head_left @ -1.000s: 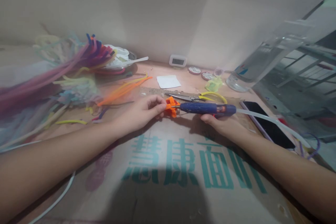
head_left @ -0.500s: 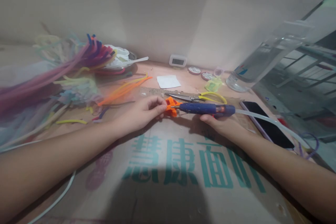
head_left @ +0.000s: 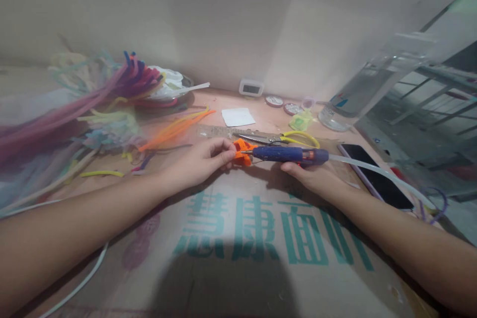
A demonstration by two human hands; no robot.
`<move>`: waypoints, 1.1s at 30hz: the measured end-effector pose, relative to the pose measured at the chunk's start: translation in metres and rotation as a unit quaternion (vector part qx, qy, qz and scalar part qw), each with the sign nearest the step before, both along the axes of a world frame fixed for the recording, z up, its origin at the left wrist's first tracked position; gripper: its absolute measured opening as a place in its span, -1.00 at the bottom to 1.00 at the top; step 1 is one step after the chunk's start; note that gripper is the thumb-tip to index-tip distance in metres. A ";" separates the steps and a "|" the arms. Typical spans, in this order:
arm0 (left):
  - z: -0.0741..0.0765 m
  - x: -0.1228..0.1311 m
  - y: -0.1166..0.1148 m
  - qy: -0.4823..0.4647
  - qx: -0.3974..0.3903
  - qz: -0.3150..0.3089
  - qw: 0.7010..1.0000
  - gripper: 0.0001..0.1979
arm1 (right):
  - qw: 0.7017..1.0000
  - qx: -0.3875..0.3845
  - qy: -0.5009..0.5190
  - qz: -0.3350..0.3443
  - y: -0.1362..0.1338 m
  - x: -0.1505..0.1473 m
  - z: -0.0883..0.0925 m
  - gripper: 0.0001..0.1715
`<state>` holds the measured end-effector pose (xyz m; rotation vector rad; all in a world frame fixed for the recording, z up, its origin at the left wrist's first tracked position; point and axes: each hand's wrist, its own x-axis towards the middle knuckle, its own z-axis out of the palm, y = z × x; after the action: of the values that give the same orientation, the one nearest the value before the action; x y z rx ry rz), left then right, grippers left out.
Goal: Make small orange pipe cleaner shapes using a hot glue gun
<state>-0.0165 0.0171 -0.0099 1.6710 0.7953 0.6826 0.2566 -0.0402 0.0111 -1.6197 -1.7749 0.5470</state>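
Between the thumb and fingers of my left hand [head_left: 209,158] is a small orange piece of bent, fuzzy pipe cleaner [head_left: 244,153]. My right hand [head_left: 309,174] is closed around a blue hot glue gun [head_left: 281,153], its fingers mostly hidden behind it. The metal nozzle points left and reaches the orange piece; whether it touches cannot be made out. A whitish glue stick [head_left: 376,169] runs out of the gun's rear to the right. Just behind the gun lie scissors with yellow handles [head_left: 300,137].
Bundles of coloured pipe cleaners [head_left: 112,84] fill the left side. At the back are a white paper square [head_left: 238,117], a small digital display [head_left: 251,88] and round tins [head_left: 274,101]. A clear bottle [head_left: 337,114] and a phone [head_left: 374,175] stand and lie at right. Printed cardboard [head_left: 223,278] covers the front.
The view has shifted slightly, moving the things at right a little leftward in the picture. Both hands keep their holds, and the nozzle stays at the orange piece.
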 end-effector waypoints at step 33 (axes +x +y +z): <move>-0.001 0.000 0.000 0.009 0.002 0.009 1.000 -0.74 | 0.999 0.014 -0.037 0.034 0.000 -0.002 0.002 -0.68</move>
<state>-0.0164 0.0175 -0.0106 1.6768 0.8223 0.6821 0.2544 -0.0403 0.0133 -1.5844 -1.8882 0.4974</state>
